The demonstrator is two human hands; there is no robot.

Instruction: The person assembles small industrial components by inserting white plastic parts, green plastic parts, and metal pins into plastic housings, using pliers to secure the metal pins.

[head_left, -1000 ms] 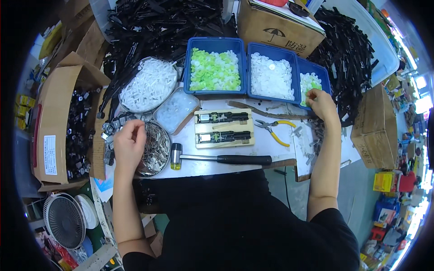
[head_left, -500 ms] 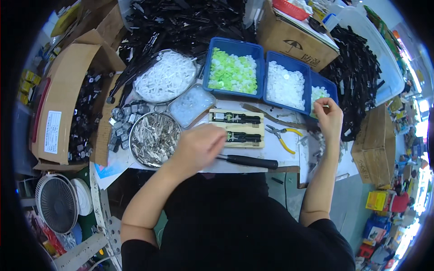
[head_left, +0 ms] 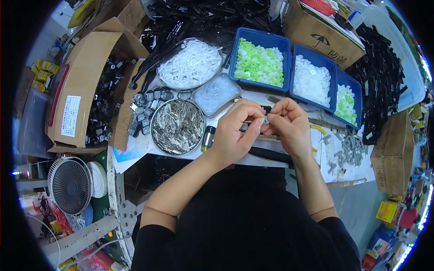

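While both hands meet over the bench (head_left: 226,158), left grip (head_left: 235,133) and right grip (head_left: 287,124) pinch a small part (head_left: 266,120); its axis cannot be told.

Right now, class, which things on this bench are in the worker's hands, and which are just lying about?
In hand:
left hand and right hand, fingers pinching a small grey part

Lying about:
round tin of metal pins
bin of green pieces
bowl of white strips
desk fan
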